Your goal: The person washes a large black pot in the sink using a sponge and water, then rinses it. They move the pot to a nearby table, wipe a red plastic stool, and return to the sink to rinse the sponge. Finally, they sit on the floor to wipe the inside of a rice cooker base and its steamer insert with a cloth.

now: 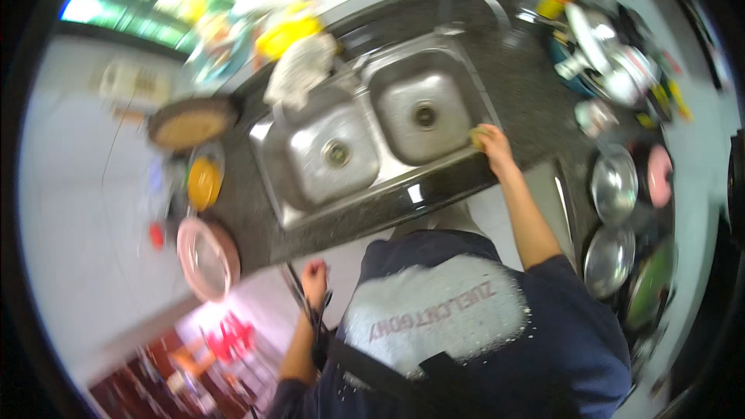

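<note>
My right hand [496, 148] grips a small yellowish sponge [478, 138] at the right front corner of the stainless-steel double sink [372, 128]. The sponge touches or nearly touches the rim of the right basin [416, 102]; blur hides which. Both the right basin and the left basin [326, 157] show bare steel and a round drain. Away from the counter, my left hand [315, 275] hangs beside my body with its fingers curled, and whether it holds anything is unclear. Black straps or cords run along that wrist. A tall curved faucet [500, 11] rises behind the sink.
A pale cloth [300, 70] drapes over the sink's back left. Along the left stand a pan [195, 123], an orange bowl [204, 183] and a pink basin [208, 259]. Piled dishes [611, 64] and metal lids or bowls [614, 184] crowd the right counter.
</note>
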### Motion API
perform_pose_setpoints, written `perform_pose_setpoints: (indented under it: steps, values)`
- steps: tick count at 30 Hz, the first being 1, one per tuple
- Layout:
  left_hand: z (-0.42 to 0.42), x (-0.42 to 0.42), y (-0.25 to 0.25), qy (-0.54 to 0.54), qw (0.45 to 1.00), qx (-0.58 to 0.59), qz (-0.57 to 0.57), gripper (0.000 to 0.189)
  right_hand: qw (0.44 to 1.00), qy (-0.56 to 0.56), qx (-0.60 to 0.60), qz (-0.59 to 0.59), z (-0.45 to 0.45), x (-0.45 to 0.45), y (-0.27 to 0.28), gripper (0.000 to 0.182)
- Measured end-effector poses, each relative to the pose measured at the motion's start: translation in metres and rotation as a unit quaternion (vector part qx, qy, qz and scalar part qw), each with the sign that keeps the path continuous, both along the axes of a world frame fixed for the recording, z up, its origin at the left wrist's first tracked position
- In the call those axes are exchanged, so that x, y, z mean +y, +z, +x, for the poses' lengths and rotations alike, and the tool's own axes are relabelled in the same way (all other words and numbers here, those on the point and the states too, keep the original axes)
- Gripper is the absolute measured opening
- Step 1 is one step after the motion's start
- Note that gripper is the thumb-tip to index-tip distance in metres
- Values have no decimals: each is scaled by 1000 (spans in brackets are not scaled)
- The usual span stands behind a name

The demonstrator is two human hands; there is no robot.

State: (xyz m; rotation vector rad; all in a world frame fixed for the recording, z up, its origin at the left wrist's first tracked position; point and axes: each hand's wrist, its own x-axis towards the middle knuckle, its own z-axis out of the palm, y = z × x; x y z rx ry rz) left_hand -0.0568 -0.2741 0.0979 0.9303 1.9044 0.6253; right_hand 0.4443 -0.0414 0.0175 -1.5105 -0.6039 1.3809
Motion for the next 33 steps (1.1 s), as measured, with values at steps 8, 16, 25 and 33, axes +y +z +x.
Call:
perform_pose_setpoints:
  steps: [8, 16, 25, 33]
  values:
    - [65, 112, 96, 124, 920, -372, 1, 40, 850, 483, 145, 148, -176, 27, 96, 20]
    - [96, 97, 76, 128, 803, -576, 84, 40, 674, 575, -78, 456, -266, -14, 179, 30]
    - [-7, 52, 46, 203, 851, -473, 106, 31, 671, 243, -491, 500, -298, 147, 210, 58]
    - [-84, 90, 71, 165, 847, -481, 156, 12, 760, 116, -330, 548, -307, 102, 215, 12]
